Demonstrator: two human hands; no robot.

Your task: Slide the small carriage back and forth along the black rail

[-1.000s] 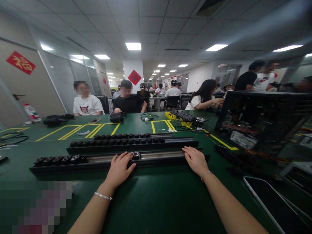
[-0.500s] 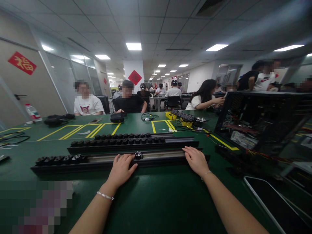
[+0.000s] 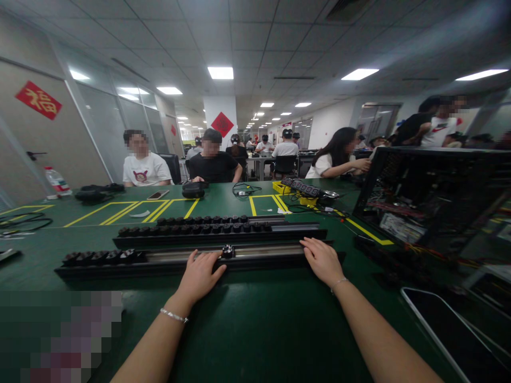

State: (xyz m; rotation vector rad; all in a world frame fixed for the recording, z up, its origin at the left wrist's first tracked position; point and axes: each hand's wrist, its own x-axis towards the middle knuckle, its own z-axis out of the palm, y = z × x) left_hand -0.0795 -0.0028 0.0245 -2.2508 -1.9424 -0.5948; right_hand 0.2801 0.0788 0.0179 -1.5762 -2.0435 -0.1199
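A single block (image 3: 228, 251) sits near the middle of the front rail (image 3: 267, 255). My left hand (image 3: 203, 272), loosely spread, lies just beside it; my right hand (image 3: 322, 261), also spread, rests toward the rail's right end. I seem to be positioning the block, which next calls for light fingertips.

Left hand (image 3: 203, 274) hides part of front rail (image 3: 271, 255); phone (image 3: 443, 327) cut off by picture's edge; lower-left patch (image 3: 75, 335) pixelated.
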